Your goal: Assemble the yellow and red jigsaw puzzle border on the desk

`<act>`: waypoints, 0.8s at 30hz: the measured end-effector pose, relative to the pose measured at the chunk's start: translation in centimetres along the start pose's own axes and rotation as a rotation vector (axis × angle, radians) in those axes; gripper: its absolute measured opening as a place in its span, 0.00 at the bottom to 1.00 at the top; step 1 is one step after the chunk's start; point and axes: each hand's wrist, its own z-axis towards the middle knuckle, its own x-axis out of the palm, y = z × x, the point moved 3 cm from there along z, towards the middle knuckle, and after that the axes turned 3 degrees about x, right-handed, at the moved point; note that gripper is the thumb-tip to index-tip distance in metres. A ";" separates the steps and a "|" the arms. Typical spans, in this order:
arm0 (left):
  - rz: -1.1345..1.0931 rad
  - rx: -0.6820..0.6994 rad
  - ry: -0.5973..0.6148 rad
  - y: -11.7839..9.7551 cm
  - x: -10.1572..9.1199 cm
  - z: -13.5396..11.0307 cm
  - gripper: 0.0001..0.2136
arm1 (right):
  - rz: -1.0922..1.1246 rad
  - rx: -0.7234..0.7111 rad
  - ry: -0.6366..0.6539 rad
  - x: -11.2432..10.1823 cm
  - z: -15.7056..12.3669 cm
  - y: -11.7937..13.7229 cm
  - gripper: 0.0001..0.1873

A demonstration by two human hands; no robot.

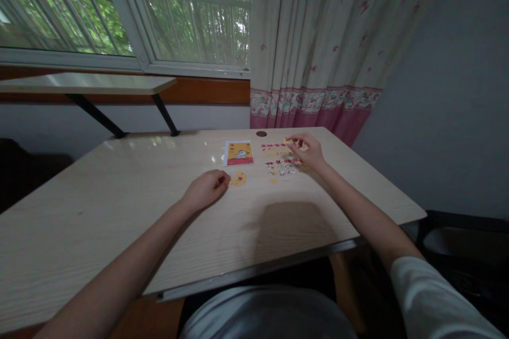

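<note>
Just left of a small cluster of yellow puzzle pieces [239, 179] with a red patch, my left hand [207, 188] rests on the table, its fingers curled closed; whether anything is in them is hidden. My right hand [310, 152] hovers over the far right part of the table, thumb and fingertips pinched on a small yellow and red puzzle piece [286, 141]. Beneath and beside it lie rows of loose puzzle pieces [281, 168] in red, yellow and white. A picture card [239, 153], yellow above and red below with a white animal figure, lies flat between the hands.
The pale wooden table [119, 212] has a round cable hole [261, 134] near its far edge. A raised shelf [87, 83] on black legs stands at the back left. Behind are a barred window and a floral curtain [314, 37]. A dark chair [465, 254] is at the right.
</note>
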 end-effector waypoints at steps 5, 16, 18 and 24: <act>0.011 0.017 0.007 -0.1 0.1 0.0 0.10 | -0.057 0.311 0.063 -0.4 0.4 -6.5 0.13; 0.002 0.015 0.001 -0.1 0.1 0.0 0.10 | -0.202 0.560 0.452 1.4 -1.5 -11.2 0.12; -0.008 0.017 -0.004 -0.1 0.1 0.0 0.10 | -0.215 0.565 0.462 1.4 -1.3 -11.1 0.12; 0.002 0.006 0.010 -0.4 -0.1 0.0 0.09 | -0.238 0.553 0.466 1.0 -1.3 -10.6 0.13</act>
